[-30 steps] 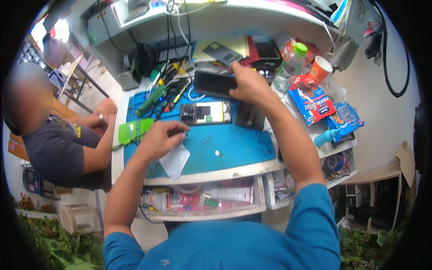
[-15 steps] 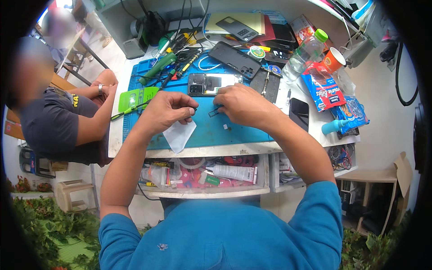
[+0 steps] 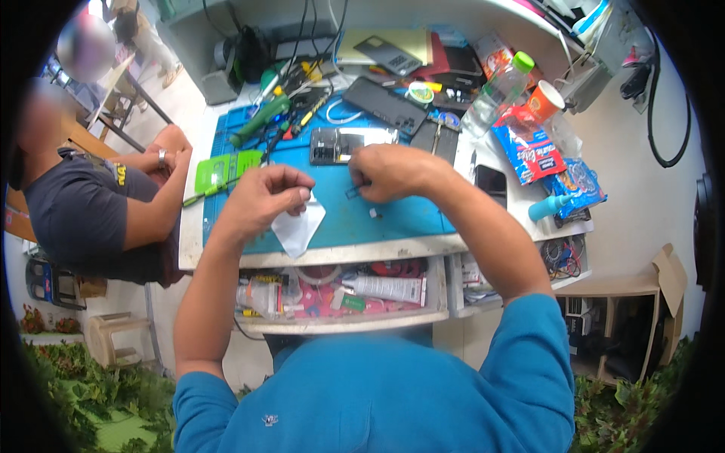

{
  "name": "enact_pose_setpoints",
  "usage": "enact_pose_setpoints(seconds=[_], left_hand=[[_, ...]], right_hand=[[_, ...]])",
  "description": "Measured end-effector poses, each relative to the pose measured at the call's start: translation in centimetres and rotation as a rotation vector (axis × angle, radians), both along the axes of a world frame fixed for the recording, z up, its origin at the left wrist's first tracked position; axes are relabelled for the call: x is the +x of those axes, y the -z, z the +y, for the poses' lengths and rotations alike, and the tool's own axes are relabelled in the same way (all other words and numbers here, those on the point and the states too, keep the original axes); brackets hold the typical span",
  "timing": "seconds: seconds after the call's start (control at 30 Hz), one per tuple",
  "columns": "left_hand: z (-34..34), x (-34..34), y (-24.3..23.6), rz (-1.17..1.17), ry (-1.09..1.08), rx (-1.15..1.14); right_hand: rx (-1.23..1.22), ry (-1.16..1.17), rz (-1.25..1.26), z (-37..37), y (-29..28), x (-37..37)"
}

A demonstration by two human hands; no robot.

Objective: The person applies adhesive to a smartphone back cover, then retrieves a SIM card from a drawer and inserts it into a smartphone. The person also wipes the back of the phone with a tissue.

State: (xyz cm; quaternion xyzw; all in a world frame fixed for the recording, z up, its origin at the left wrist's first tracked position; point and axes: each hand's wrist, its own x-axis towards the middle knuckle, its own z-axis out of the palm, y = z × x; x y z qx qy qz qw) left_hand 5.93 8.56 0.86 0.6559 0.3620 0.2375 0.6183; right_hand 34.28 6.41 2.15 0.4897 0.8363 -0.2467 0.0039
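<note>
My left hand is closed in a pinch above the blue work mat; whatever its fingertips hold is too small to name. Beneath it lies a white cloth-like sheet, one corner pointing toward me. My right hand is closed on a small thin dark frame, which pokes out below its fingers. Just beyond that hand rests an opened phone with its inner parts bare, partly covered by the fingers. A tiny white piece sits on the mat by my right hand.
A green-handled tool, a dark phone back and a black phone lie about the mat. To the right stand a clear bottle and snack packets. An open drawer juts out below. At left sits a person.
The view has shifted slightly. My right hand has drawn a little left and nearer with the dark frame. My left hand stays pinched over the white sheet, a little lower.
</note>
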Motion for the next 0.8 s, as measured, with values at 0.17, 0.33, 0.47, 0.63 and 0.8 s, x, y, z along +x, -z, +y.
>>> enact_pose_setpoints(seconds=[0.17, 0.33, 0.47, 0.63, 0.8], left_hand=[[-0.2, -0.5, 0.4, -0.011, -0.012, -0.024], [-0.1, -0.5, 0.7, -0.008, -0.043, -0.028], [-0.1, -0.3, 0.8, -0.047, -0.057, -0.048], [-0.4, 0.7, -0.1, -0.054, -0.065, -0.039], [-0.7, 1.4, -0.8, -0.060, -0.065, -0.058]], right_hand=[[-0.014, 0.040, 0.044, -0.5, -0.8, -0.4], [0.089, 0.091, 0.175, -1.9, -0.2, -0.1], [0.077, 0.247, 0.403, -3.8, -0.3, 0.1], [-0.037, 0.476, 0.704, -5.7, -1.2, -1.1], [0.085, 0.513, 0.974, -6.1, 1.1, -0.1]])
